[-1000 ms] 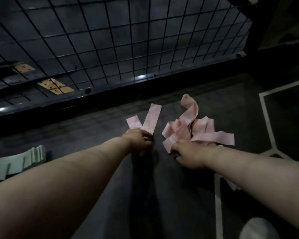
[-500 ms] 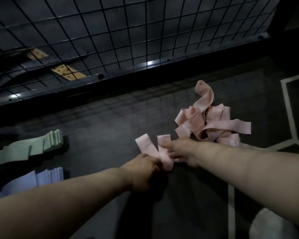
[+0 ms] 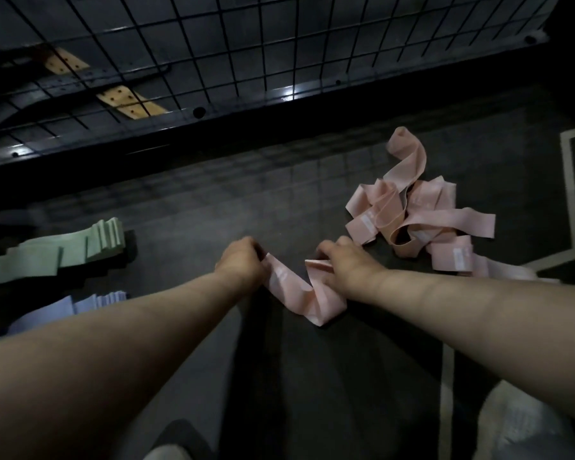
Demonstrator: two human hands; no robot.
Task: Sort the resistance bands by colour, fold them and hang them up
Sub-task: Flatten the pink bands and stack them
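A pink resistance band (image 3: 296, 293) sags in a loop over the dark floor between my hands. My left hand (image 3: 243, 260) grips one end of it and my right hand (image 3: 346, 263) grips the other end. To the right lies a loose heap of pink bands (image 3: 415, 220), one curling upward. At the left sits a stack of folded green bands (image 3: 63, 250), and below it a stack of folded lilac bands (image 3: 80, 305), partly hidden by my left forearm.
A black wire-grid panel (image 3: 246, 44) on a dark metal frame runs across the back. Tan perforated straps (image 3: 130, 102) lie behind it. White floor lines (image 3: 571, 194) mark the right side. A pale object (image 3: 528, 426) sits at the bottom right.
Both hands pulled back from the pink heap toward me with one band. My hands have drawn apart, and the band now hangs in a loop between them.
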